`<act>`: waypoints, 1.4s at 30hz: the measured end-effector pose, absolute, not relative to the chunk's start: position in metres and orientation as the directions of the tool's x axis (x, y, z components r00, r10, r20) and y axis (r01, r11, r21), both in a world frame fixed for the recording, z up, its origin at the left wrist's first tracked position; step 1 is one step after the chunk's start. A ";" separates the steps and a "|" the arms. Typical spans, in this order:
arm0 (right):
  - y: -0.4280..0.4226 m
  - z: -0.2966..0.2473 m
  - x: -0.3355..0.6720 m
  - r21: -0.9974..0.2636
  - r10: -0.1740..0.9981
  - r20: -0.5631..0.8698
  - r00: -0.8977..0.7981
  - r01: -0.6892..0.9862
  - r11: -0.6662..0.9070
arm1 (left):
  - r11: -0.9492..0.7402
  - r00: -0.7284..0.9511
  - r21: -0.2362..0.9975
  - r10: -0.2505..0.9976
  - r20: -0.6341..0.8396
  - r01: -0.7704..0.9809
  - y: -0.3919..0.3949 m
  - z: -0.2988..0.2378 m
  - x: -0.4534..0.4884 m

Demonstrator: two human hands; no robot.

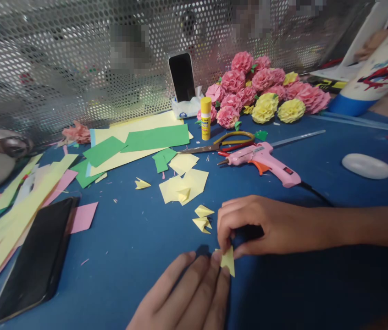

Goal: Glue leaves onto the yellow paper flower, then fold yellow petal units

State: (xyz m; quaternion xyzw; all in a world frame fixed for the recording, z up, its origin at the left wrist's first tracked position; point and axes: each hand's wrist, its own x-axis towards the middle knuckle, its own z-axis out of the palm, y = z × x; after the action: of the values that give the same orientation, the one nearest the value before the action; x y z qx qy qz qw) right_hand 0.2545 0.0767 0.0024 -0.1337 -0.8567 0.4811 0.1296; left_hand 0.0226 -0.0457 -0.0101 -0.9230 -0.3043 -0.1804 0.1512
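Observation:
A small folded piece of pale yellow paper [228, 261] lies on the blue tabletop between my two hands. My right hand [252, 224] comes in from the right with its fingers curled, pinching the paper's upper edge. From below, my left hand [190, 293] stretches its fingers flat, fingertips resting against the left edge of the same piece. Its thumb is out of sight. Just above the fingers sit two small folded yellow paper pieces [203, 218]. Farther back, another folded piece [183, 195] rests on flat yellow paper squares [197, 181], and one more folded piece [142, 184] lies to the left.
A pink glue gun [266, 160], scissors [221, 143] and a glue stick [206, 121] are beyond my hands. Pink and yellow paper flowers [245, 87] pile up behind. Green paper [157, 137] lies back left, a dark phone [30, 266] and paper strips [25, 211] left, a white mouse [366, 166] right.

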 end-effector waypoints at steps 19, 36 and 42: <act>0.069 0.003 0.247 -0.834 0.349 0.056 -0.935 0.148 0.531 | -0.779 0.719 -0.090 0.520 0.461 0.621 -0.040 -0.012 0.024; 0.063 -0.001 0.240 -0.660 0.351 0.103 -0.931 0.200 0.724 | -0.789 0.707 -0.044 0.523 0.476 0.613 -0.040 -0.013 0.027; 0.057 -0.006 0.240 -0.610 0.379 0.125 -0.917 0.230 0.759 | -0.796 0.719 -0.061 0.508 0.474 0.603 -0.041 -0.012 0.026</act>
State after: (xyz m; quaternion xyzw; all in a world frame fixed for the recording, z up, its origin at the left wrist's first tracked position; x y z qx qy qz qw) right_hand 0.2395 0.0572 -0.0065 -0.1638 -0.9298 0.3065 0.1214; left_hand 0.0256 -0.0414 -0.0119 -0.9210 -0.3016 -0.2225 0.1059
